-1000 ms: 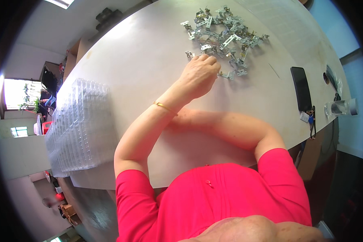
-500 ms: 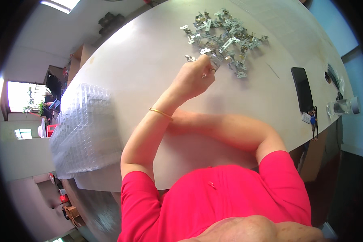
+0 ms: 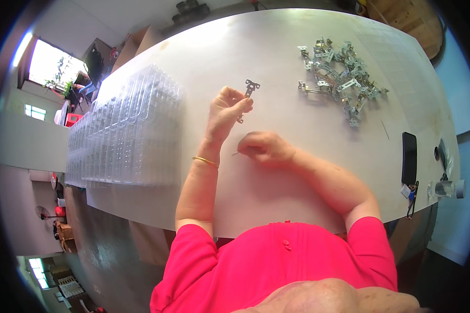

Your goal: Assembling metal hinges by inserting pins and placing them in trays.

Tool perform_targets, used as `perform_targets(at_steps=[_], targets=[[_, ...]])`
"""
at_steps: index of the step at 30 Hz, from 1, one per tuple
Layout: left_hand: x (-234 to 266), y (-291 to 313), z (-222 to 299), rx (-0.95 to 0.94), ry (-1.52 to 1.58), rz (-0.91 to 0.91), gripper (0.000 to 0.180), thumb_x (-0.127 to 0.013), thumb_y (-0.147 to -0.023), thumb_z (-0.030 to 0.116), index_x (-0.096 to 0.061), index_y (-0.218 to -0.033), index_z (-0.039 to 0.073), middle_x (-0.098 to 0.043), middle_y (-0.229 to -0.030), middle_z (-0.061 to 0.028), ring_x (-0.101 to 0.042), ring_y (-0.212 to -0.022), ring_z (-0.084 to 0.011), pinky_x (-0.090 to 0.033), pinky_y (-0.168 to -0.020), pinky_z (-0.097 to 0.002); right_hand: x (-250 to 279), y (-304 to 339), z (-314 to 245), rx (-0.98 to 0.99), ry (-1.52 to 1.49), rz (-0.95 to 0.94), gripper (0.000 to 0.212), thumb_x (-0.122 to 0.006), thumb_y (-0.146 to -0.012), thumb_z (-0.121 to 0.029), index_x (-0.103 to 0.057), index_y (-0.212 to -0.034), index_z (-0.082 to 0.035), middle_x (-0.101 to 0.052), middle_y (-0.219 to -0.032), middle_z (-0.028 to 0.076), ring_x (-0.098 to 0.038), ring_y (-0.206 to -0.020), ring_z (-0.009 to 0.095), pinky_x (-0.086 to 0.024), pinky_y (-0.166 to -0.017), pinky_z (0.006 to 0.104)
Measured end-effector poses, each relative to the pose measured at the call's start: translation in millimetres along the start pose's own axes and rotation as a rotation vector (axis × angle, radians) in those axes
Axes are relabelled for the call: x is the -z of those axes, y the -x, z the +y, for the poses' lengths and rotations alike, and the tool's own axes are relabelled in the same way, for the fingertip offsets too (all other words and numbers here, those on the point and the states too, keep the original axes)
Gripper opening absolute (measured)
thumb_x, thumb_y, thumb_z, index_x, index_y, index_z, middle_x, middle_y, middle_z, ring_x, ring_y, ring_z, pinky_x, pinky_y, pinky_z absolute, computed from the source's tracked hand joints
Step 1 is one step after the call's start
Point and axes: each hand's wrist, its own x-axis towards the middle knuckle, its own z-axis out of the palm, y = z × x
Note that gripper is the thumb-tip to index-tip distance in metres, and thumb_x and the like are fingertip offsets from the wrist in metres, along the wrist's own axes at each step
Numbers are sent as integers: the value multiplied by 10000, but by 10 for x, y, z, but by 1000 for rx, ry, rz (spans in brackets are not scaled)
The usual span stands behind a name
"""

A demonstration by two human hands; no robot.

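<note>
My left hand (image 3: 225, 112) is raised over the middle of the white rounded bench (image 3: 235, 47), fingers pinched shut on a small flat grey metal bracket (image 3: 248, 93) with notched ends; the bracket stands roughly upright above my fingertips, clear of the bench top. Thin gold bangle (image 3: 206, 162) sits on that wrist. My right hand (image 3: 263, 146) rests on the bench just beside and nearer to me than the left, curled closed around a thin pale stick-like pin (image 3: 236, 153) whose tip pokes out toward my left; can't tell what the pin is made of. The hands are near each other but not touching.

Loose heap of the same grey metal brackets (image 3: 339, 78) lies toward the far right corner of the bench, well apart from both hands. Stack of clear moulded plastic blister trays (image 3: 125, 130) runs along the left edge. Black flat phone (image 3: 409, 157) lies at the right edge, with a small bunch of keys (image 3: 411, 195) hanging over the near right corner beside it. My pink short-sleeved top (image 3: 277, 261) fills the bottom of the view.
</note>
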Motion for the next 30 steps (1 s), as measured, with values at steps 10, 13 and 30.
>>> perform_targets(at_steps=[10,13,30], targets=[[56,36,-436,-62,-35,139,311,-740,-861,77,-583,-1121,12,-634,-941,-17,-595,-797,-66,-508,-670,-216,294,-213,34,-388,-225,583,139,-599,-984,-146,-678,-1040,-46,-648,-739,10,-605,-660,59,-501,-580,227],[45,21,-490,-65,-57,167,305,-727,-868,43,-590,-1138,4,-628,-953,-10,-590,-817,-59,-511,-710,-214,350,-291,94,-428,-120,580,153,-603,-979,-167,-675,-1024,-38,-651,-698,22,-600,-602,67,-501,-555,236],[14,-16,-599,-238,-265,204,281,-728,-839,-8,-616,-1091,46,-576,-924,9,-553,-735,-54,-494,-676,-222,295,-286,182,-419,-147,587,169,-608,-971,-145,-641,-1095,-34,-646,-716,25,-598,-633,73,-498,-583,240]])
